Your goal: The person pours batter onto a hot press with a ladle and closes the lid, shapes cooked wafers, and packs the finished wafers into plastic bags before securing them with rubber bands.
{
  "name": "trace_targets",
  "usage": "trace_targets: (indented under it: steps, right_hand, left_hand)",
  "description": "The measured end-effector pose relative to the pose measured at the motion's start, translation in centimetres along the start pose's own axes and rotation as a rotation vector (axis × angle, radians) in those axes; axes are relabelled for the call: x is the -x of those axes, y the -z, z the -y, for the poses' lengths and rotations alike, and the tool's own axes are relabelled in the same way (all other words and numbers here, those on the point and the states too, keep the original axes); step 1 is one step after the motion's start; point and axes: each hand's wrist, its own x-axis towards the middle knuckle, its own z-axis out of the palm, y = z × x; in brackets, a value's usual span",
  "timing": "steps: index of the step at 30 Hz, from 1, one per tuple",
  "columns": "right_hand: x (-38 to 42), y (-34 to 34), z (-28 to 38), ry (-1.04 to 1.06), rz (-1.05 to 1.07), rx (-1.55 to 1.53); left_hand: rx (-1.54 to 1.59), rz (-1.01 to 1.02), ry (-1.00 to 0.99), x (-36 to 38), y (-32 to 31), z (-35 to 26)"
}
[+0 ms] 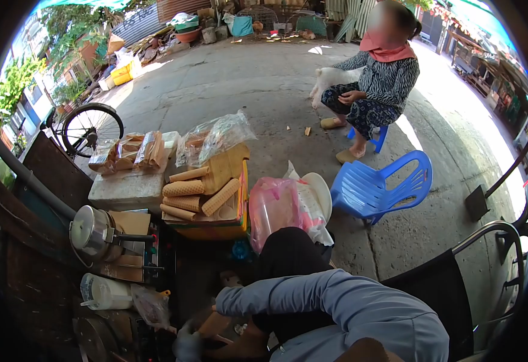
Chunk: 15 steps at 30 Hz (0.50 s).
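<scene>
A blue-grey sleeve (288, 292) crosses the lower middle of the head view. Beyond its cuff, low down in shadow, my right hand (186, 342) appears in a grey glove, smeared by motion. Whether it holds anything is not visible. My left hand cannot be made out. Close to the right hand are a clear plastic bag (151, 303), a white plastic jug (105, 292) and a round metal plate (95, 339). Farther up stands a lidded metal pot (90, 230) with a dark handle. Several rolled waffles (183, 188) lie on a cardboard-lined box (215, 228).
Bagged goods (137, 151) rest on a white foam box (125, 192). A pink plastic bag (274, 208) stands beside the waffle box. Right of it is a blue plastic chair (381, 187). Another person (384, 78) sits farther back with a white dog (335, 81).
</scene>
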Motion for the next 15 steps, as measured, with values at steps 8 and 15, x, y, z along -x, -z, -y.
trace_targets:
  steps: [8,15]
  right_hand:
    - [-2.6,-2.8,-1.9,0.142,0.101,0.187]
    - [-6.0,-8.5,-5.2,0.044,0.161,0.135]
  left_hand:
    - [-0.051,-0.044,-0.019,-0.4,-0.4,1.1]
    - [0.041,0.014,0.095,-0.4,-0.2,1.8]
